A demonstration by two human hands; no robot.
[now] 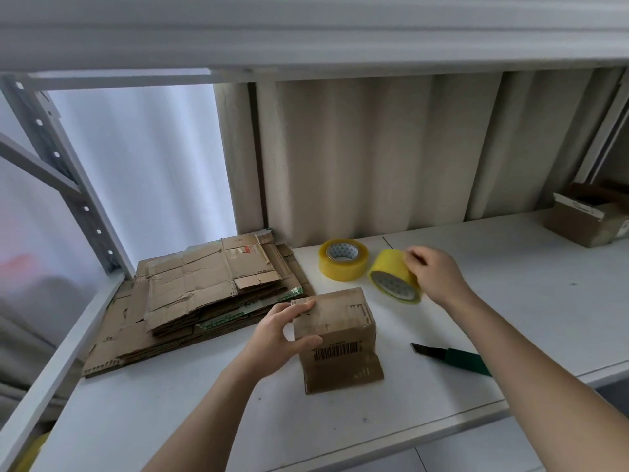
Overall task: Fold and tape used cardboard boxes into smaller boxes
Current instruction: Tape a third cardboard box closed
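The small box is steadied by the curled left hand, while the tipped tape roll, gripped by the right hand, is held just beyond and right of the box, nearest its unsealed top

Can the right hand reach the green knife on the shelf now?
Probably yes, once it lets go of the tilted tape roll: the knife lies in the open beside the right hand's forearm, nothing covering it.

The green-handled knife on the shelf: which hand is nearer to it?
Right. The right hand grips the tilted tape roll, up and behind the knife. The left hand holds the small box, which stands between it and the knife.
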